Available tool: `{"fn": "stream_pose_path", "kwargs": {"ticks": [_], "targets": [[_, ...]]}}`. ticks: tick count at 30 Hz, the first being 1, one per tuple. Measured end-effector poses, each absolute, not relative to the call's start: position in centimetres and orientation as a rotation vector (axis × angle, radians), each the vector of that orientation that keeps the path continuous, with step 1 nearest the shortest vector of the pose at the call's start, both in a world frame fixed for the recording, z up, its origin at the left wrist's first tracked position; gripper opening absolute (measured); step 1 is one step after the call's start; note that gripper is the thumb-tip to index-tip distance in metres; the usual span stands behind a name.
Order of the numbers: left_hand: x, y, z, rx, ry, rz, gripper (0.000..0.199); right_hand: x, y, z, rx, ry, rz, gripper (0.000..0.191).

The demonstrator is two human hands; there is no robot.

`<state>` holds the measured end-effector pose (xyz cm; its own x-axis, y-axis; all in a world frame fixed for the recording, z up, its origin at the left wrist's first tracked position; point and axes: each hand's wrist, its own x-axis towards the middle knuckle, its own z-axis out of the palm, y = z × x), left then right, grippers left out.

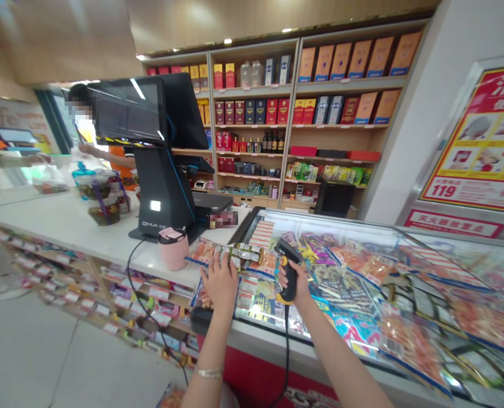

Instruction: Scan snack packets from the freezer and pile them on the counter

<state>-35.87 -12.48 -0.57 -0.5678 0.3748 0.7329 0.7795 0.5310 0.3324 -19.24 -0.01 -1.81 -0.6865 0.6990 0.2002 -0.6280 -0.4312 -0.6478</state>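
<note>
Gripping a black-and-yellow handheld scanner [291, 281], the right hand [301, 283] is curled around it, above the glass-topped case [243, 332]; the left hand [220, 280], spread, rests on snack packets [245, 255] lying at the left edge of that case, just beside the pink cup [173, 250]

The scanner [291, 283] is black and yellow, its cable [286, 340] black. The cup [173, 255] is pink, the counter [43, 212] white, and the wall sign [477, 161] red and white, edged yellow.
</note>
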Motion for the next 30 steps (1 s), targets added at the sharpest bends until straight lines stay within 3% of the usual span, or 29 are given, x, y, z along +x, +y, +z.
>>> {"fn": "stream_pose_path", "kwargs": {"ticks": [22,30], "targets": [[-35.4,-12.6,-0.4,-0.936,-2.263,-0.849,0.040,-19.2,-0.1,-1.4,-0.147,-0.942,2.121,0.021],[-34.9,-13.3,2.4,-0.977,-2.345,-0.764,0.038,-14.5,-1.7,1.5,-0.166,-0.852,1.951,0.018]]}}
